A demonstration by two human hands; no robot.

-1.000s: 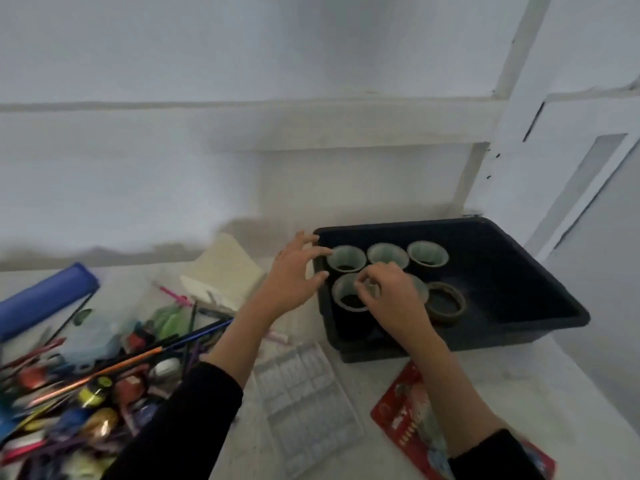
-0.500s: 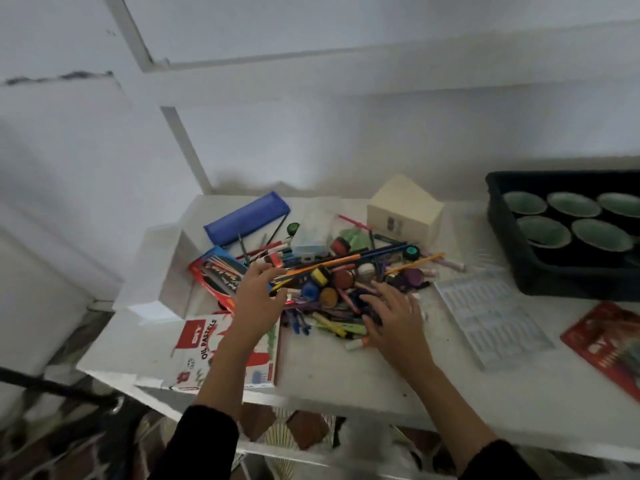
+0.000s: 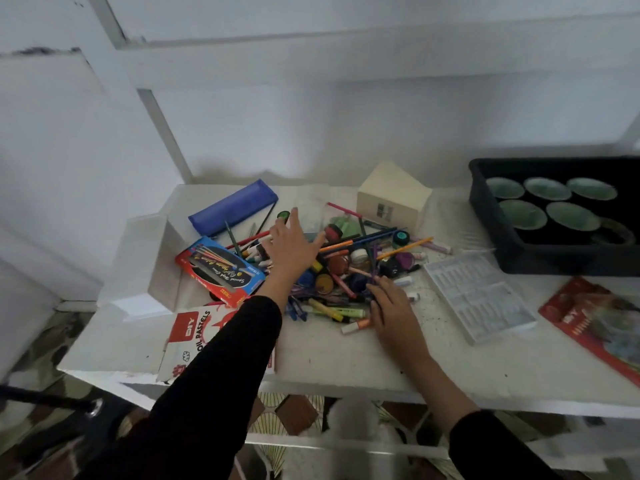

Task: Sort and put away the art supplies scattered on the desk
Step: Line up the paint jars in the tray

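Left hand (image 3: 292, 249) has gone forward and to the right since half a second ago, off the edge of the pen box (image 3: 221, 268) and out over the back of the pile (image 3: 349, 268). It holds nothing; fingers straight and spread. Right hand (image 3: 393, 308) has hardly shifted: it lies flat at the near right edge of the pile, fingertips touching loose markers, gripping none that I can see.

Pile sits mid-desk (image 3: 346, 355), a tangle of pens, pencils, markers and small round paint pots. Most long pieces, e.g. the orange pencil (image 3: 405, 249), run left to right and rise slightly toward the far right, so they lie across my reach, not along it. Left hand is directly above the far half; right hand is nearer the front stragglers. Judgement: a grab crosswise over the shafts suits either hand.

Outward:
- pen box touches the pile's left side; cursive on it is upside down to me, only partly legible ("Special", "Class").
- box (image 3: 188, 341) at the near left edge, partly under my sleeve, reads "DIY OIL PASTELS".
- blue pencil case (image 3: 233, 206) behind; cream box (image 3: 393, 199) at back right with a small dark label, unreadable.
- clear tray (image 3: 479, 294) to the right, then a black bin (image 3: 554, 261) holding green cups (image 3: 547, 188).
- red packet (image 3: 595, 317) far right; lettering blurred.
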